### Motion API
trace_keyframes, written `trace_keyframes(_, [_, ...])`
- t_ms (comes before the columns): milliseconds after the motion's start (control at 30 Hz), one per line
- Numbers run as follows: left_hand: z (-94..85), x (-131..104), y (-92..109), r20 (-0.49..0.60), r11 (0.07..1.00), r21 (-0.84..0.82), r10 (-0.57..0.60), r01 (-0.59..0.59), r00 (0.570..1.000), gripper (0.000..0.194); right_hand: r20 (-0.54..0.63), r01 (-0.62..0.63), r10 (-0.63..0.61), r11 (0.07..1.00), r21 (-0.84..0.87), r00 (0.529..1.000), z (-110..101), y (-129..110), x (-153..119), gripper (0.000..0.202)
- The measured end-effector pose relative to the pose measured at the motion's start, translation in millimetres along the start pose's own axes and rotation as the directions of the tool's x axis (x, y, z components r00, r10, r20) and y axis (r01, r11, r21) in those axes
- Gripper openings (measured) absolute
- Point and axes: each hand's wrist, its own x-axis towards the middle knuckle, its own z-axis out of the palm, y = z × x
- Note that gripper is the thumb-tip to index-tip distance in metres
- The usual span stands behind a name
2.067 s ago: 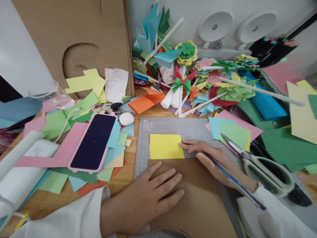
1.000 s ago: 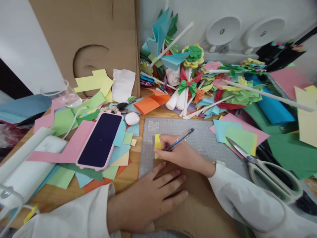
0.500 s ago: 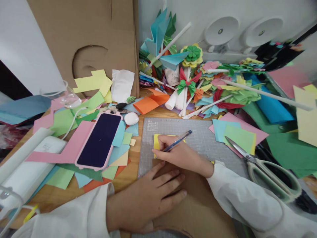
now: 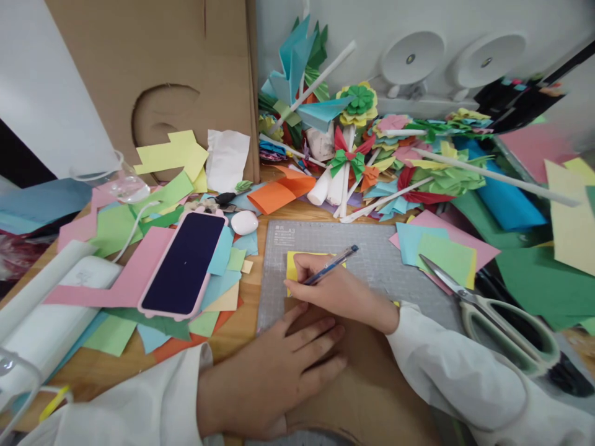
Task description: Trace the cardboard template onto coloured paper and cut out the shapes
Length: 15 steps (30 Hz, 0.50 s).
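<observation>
My right hand (image 4: 337,288) grips a blue pen (image 4: 332,264) over a piece of yellow paper (image 4: 292,269), near the upper edge of a brown cardboard piece (image 4: 367,384). The pen's tip is hidden by my fingers. Spread flat on the cardboard, my left hand (image 4: 274,375) holds nothing, its fingers apart. Both paper and cardboard lie on a grey cutting mat (image 4: 372,238).
Scissors (image 4: 502,322) lie at the right beside green paper (image 4: 446,257). A phone (image 4: 183,263) rests on coloured scraps to the left. Folded paper flowers (image 4: 357,105) pile up behind the mat, and a large cardboard sheet (image 4: 162,43) stands at the back left.
The whole view has shifted very slightly, with objects a little further left. Both hands keep nearly the same pose and place on the paper and cardboard.
</observation>
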Motion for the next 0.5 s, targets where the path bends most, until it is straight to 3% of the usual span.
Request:
trace_keyframes(200, [-5.4, 0, -1, -0.005, 1.0, -0.006, 0.005, -0.005, 1.0, 0.081, -0.084, -0.009, 0.003, 0.997, -0.075, 0.996, -3, 7, -8, 0.025])
trace_keyframes(500, [-2.7, -1, 0, 0.033, 1.0, -0.003, -0.018, 0.018, 0.999, 0.087, -0.188, -0.117, 0.101, 0.99, -0.076, 0.977, -30, 28, -35, 0.022])
